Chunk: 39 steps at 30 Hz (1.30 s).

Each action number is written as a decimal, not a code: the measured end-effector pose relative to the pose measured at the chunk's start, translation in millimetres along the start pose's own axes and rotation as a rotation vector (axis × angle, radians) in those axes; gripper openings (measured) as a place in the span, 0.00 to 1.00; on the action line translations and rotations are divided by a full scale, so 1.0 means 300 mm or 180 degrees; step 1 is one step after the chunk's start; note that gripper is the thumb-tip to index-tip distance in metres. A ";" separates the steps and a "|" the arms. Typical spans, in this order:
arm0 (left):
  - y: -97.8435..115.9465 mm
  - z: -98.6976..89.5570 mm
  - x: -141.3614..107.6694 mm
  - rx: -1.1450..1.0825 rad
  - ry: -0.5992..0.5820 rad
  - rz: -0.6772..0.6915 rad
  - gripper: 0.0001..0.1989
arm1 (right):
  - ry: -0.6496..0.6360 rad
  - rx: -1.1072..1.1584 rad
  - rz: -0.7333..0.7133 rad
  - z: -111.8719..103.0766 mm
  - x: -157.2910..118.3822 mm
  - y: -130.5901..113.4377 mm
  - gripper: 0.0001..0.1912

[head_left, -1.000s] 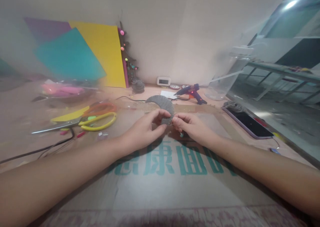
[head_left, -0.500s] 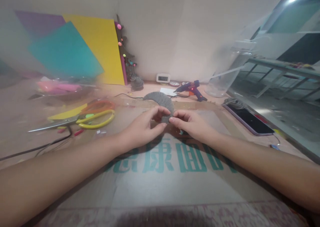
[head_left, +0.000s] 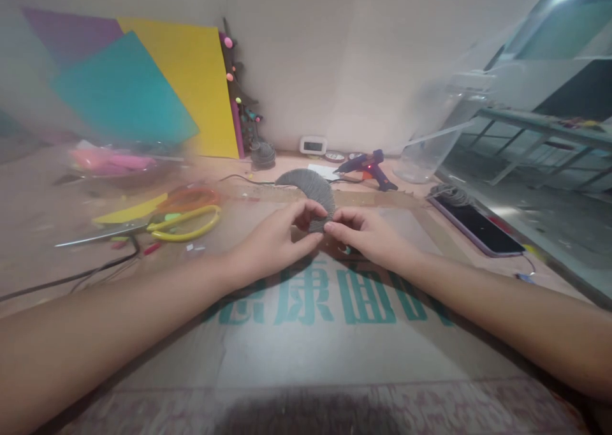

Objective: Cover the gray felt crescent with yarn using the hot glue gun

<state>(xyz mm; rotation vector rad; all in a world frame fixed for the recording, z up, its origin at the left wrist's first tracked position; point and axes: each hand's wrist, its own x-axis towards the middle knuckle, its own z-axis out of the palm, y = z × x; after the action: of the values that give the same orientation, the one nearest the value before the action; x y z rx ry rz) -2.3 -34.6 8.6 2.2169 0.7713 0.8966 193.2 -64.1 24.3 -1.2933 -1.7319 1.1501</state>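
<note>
Between my hands is a grey crescent [head_left: 310, 185] wound with cord, its curved body rising away from me and to the left. My left hand [head_left: 282, 234] grips the near end, thumb below and fingers above. My right hand [head_left: 366, 232] pinches the right edge of that same end with thumb and index finger. The fingertips cover part of the crescent's lower tip. Under both hands lies a cardboard sheet [head_left: 306, 358] printed with large green characters.
Yellow-handled scissors [head_left: 184, 224] lie at left near small scraps. Behind are a glue gun [head_left: 368, 167] with a red light, a small white clock [head_left: 313, 145] and coloured sheets [head_left: 129, 90]. A phone [head_left: 478, 224] with grey cord [head_left: 449, 196] and a clear plastic jug [head_left: 425, 148] are at right.
The whole view has shifted slightly, with things sitting a little higher in the picture. Both hands keep their hold on the crescent's near end, with hardly any movement.
</note>
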 end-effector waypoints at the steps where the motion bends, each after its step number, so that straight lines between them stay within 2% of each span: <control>1: 0.001 -0.001 0.000 -0.0005 -0.0017 -0.0035 0.15 | 0.0008 0.0021 0.0019 0.000 -0.001 -0.002 0.16; 4: 0.003 -0.002 -0.001 -0.0068 -0.0074 -0.0130 0.18 | 0.0046 0.0086 0.0051 0.002 -0.004 -0.008 0.17; 9: 0.001 -0.002 0.000 -0.0400 -0.0024 -0.0125 0.15 | 0.0094 0.0177 0.0013 0.003 -0.004 -0.008 0.17; 12: -0.003 -0.002 0.006 -0.0508 0.0160 -0.0309 0.14 | 0.0116 0.0209 -0.0010 0.000 -0.001 -0.003 0.18; 15: -0.011 -0.001 0.015 -0.0568 0.0391 -0.0316 0.11 | 0.0209 0.0143 -0.0083 -0.006 0.005 0.006 0.18; 21: -0.020 0.003 0.021 -0.0575 0.0460 -0.0339 0.11 | 0.0469 -0.0113 -0.0143 -0.013 0.013 0.016 0.19; 27: -0.027 0.010 0.022 -0.0569 0.0369 -0.0274 0.13 | 0.0349 -0.0071 -0.0168 -0.010 0.014 0.019 0.19; 33: -0.014 0.006 0.012 -0.0561 0.0098 -0.0186 0.19 | 0.0263 -0.0061 -0.0262 -0.012 0.015 0.036 0.17; 39: -0.006 -0.001 0.003 -0.0282 -0.0052 -0.0115 0.17 | 0.0182 -0.0135 -0.0221 -0.006 0.011 0.020 0.15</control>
<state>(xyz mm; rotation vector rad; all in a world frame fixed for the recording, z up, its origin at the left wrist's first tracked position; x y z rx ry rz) -2.5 -32.7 7.9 2.1241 0.7472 0.8773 196.0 -59.9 19.5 -1.2687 -1.7539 1.0326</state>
